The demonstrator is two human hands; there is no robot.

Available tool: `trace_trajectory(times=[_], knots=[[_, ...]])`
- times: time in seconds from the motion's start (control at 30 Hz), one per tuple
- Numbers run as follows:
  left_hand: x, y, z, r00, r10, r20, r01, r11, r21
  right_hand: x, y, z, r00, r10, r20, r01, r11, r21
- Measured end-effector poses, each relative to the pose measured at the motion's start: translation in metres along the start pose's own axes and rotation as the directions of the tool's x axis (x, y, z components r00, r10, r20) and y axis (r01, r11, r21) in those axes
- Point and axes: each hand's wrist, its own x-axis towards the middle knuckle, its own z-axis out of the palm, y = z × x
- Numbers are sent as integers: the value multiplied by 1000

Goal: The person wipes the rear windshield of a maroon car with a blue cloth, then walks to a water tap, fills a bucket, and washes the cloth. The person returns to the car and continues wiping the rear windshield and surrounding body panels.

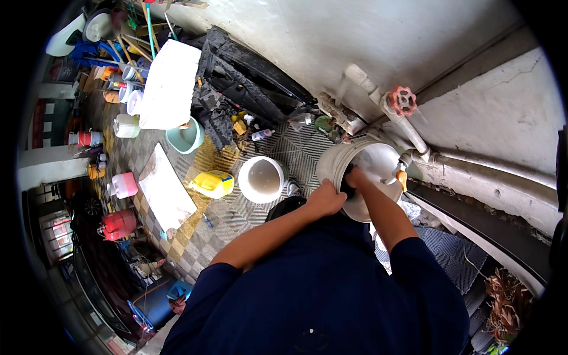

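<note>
A large white bucket [331, 161] stands tilted toward me against the wall, under a tap [402, 177] with an orange handle. My left hand [327, 199] is closed on its near rim. My right hand [355, 177] reaches down inside, next to something dark [348, 190] that I cannot make out; its fingers are hidden. Whitish, foamy water [364, 158] shows in the bucket. To the left, a second white bucket [244, 180] holds cloudy water. Beside that lies a yellow jug [213, 184] on its side.
White pipes with a red valve wheel [402, 101] run along the right wall. Black car parts [248, 77] lean at the back. A white foam block [170, 86], a pale green basin [195, 142], a white sheet [164, 192] and a pink jug [124, 185] occupy the left floor.
</note>
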Motion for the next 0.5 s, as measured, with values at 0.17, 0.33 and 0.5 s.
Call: trace_trajectory(times=[0.17,0.33,0.5], knots=[[-2,-30,8,999,-14,-30,12,996,-85,-118,-48,-69,951,-301,76,259,903,342],[-17,-5,-4,1000,-15,-2,15,999,-47,-125,-52,-22,978,-152,-141,86,916,-392],[-13,-6,-5,996,-61,63,59,998,20,-50,-28,-11,989,84,119,-50,964,-263]])
